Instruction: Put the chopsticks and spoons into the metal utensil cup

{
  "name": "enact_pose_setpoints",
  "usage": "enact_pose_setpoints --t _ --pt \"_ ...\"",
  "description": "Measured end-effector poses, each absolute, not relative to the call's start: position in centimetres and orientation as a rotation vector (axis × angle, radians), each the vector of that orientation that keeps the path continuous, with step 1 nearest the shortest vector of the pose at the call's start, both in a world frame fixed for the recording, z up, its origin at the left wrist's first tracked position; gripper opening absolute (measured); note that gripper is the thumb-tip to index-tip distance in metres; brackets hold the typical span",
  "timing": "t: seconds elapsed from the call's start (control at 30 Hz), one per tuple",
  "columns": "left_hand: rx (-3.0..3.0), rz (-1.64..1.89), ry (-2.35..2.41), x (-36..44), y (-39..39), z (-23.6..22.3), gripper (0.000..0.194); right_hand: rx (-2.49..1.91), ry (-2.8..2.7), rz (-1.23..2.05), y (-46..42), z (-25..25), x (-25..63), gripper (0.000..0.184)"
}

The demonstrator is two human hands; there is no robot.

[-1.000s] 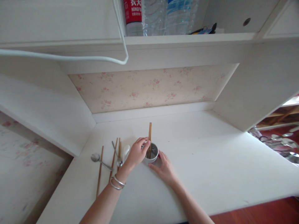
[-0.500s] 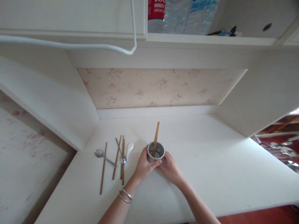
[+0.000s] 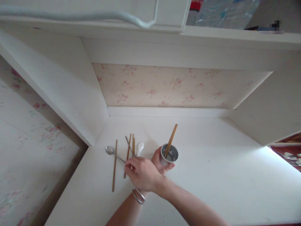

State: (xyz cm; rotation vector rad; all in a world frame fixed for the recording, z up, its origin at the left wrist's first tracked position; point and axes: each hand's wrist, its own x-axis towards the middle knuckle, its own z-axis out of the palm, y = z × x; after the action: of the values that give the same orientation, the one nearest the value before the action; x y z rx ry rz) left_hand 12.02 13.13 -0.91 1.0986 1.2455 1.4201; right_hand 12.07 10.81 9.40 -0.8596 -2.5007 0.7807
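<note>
A small metal cup (image 3: 165,159) with a perforated bottom stands on the white desk (image 3: 211,169), and two wooden chopsticks (image 3: 171,139) lean in it. My left hand (image 3: 160,164), bracelets on its wrist, is wrapped round the cup's near side. My right hand (image 3: 141,172) crosses over that wrist to the left. Its fingers curl down onto the loose chopsticks (image 3: 128,153) and a metal spoon handle; what they grip is hidden. A lone chopstick (image 3: 114,166), a metal spoon (image 3: 109,150) and a white ceramic spoon (image 3: 140,146) lie beside them.
The desk sits in a white alcove with a flowered back panel (image 3: 176,84) and side walls left and right. A shelf overhead carries water bottles (image 3: 218,11), and a white cable (image 3: 94,14) runs under it. The desk's left edge drops off near the lone chopstick.
My right hand left the cup and swung left across my left wrist to the loose utensils. My left hand stayed on the cup. The view shifted left.
</note>
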Motion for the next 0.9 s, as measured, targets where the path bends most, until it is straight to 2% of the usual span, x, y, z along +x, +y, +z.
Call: enact_pose_setpoints --t 0.13,0.37,0.53,0.6,0.67,0.8,0.9 --pt "1.209 1.380 1.106 11.7 13.2 -1.5 0.080 -0.894 -2.907 0.637 10.5 6.4 5.2 0.030" --pt "1.215 1.366 1.071 11.2 12.7 -0.4 0.078 -0.914 -3.020 0.662 9.8 2.8 0.8 0.038" --pt "1.210 1.386 1.068 11.1 12.8 -0.6 0.078 -0.945 -3.003 0.798 10.9 3.4 1.2 0.025" --pt "1.213 1.391 1.069 11.1 13.0 -0.9 0.078 -0.944 -2.970 0.835 11.4 4.1 1.9 0.026" --pt "1.219 1.388 1.070 11.1 13.0 -1.1 0.079 -0.919 -2.895 0.958 11.6 5.0 3.0 0.028" --pt "1.239 1.400 1.053 11.3 13.1 -1.5 0.077 -0.792 -2.501 1.512 11.5 7.2 5.8 0.035" --pt "1.219 1.402 1.053 11.4 13.3 -1.8 0.075 -0.719 -2.323 1.549 11.3 8.9 7.7 0.032"
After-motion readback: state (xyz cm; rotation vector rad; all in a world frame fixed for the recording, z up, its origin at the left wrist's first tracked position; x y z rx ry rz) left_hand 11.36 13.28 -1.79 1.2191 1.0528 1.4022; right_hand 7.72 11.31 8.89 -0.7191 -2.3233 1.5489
